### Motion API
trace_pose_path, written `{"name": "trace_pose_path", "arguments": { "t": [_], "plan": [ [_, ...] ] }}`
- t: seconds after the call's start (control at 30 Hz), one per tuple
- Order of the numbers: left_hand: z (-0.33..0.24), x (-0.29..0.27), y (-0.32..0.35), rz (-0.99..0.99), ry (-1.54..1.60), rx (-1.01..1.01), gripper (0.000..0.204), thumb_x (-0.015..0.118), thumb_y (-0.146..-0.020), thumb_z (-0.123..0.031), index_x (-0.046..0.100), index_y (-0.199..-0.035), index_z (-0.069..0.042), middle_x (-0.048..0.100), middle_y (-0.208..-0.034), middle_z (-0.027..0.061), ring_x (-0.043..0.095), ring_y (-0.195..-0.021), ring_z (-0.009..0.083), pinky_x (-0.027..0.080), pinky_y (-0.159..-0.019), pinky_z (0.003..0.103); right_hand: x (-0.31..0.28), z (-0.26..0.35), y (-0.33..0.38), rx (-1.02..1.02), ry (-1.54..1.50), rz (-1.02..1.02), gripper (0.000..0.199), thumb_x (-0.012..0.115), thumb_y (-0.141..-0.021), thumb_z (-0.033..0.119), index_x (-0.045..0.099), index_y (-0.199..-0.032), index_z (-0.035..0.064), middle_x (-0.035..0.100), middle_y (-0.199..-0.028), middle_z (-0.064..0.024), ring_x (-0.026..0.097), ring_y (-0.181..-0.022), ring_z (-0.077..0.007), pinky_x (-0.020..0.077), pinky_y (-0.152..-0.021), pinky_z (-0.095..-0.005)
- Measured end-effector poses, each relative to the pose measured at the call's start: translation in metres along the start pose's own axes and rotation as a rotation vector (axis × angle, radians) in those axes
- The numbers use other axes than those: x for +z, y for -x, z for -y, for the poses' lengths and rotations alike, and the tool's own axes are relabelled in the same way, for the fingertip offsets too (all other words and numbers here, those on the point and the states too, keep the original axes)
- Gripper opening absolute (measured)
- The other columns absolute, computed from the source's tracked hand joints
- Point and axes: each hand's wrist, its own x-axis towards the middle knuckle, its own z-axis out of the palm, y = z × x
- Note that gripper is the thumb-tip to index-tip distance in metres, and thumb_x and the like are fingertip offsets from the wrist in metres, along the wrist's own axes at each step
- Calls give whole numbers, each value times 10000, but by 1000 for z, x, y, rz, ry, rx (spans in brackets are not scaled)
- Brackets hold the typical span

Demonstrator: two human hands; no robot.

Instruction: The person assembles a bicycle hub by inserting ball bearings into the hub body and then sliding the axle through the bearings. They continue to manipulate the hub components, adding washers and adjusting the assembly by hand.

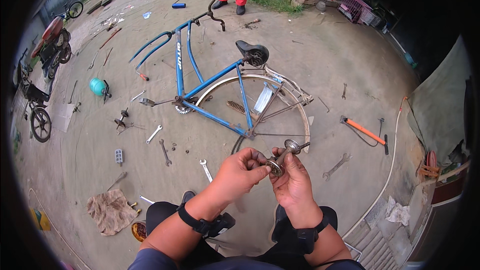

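The metal wheel hub point(283, 155), a short axle with flanged ends, is out of the bicycle and held up between both hands over the person's lap, its far end pointing up and away toward the rear wheel rim point(295, 101). The right hand point(292, 182) grips it from below, fingers wrapped about the near flange, while the left hand point(240, 170) pinches the near end with fingertips, as if turning a nut or cone there; whether it is being taken apart or put together I cannot tell. Judging by the scene, the job is midway: the blue bicycle frame point(200, 77) lies on the ground with no front wheel, and spanners point(165, 151) and small parts are scattered just beyond the knees. An orange-handled pump point(364, 131) lies to the right, a rag point(109, 211) to the left.
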Motion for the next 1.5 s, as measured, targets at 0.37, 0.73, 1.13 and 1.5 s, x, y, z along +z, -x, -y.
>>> {"name": "trace_pose_path", "arguments": {
  "t": [0.37, 0.73, 1.13, 1.5],
  "plan": [
    [-1, -8, 3, -53, -41, 33, 171, 712, -965, -96, 600, -1081, -39, 619, -813, -26, 530, -684, 40, 396, -560, 222, -5, 5, -2, -27, -34, 50, 234, 621, -1048, 251, 682, -1175, 64, 687, -1251, -71, 736, -959, -191, 608, -708, -286],
    [10, -5, -2, -66, -101, -43, 344, 584, -1072, -361, 603, -1176, -33, 669, -882, 25, 660, -716, 103, 451, -571, 238, 0, 10, 1, -5, -59, 62, 247, 611, -1053, 256, 675, -1208, 75, 670, -1288, -70, 734, -964, -184, 622, -734, -287],
    [19, -9, -2, 39, -17, -32, 355, 571, -1081, -381, 628, -1163, -40, 699, -955, 28, 683, -802, 111, 465, -613, 225, 1, 4, 1, 35, -37, 92, 251, 601, -1060, 263, 674, -1211, 77, 654, -1334, -80, 729, -1018, -202, 611, -833, -337],
    [25, -12, -5, -30, 78, 6, 216, 671, -1030, -206, 669, -1140, -20, 724, -992, 51, 702, -854, 143, 486, -627, 234, 14, 10, 3, 98, 4, 147, 271, 631, -1043, 250, 677, -1225, 54, 633, -1399, -106, 736, -992, -192, 604, -826, -331]
  ]
}}
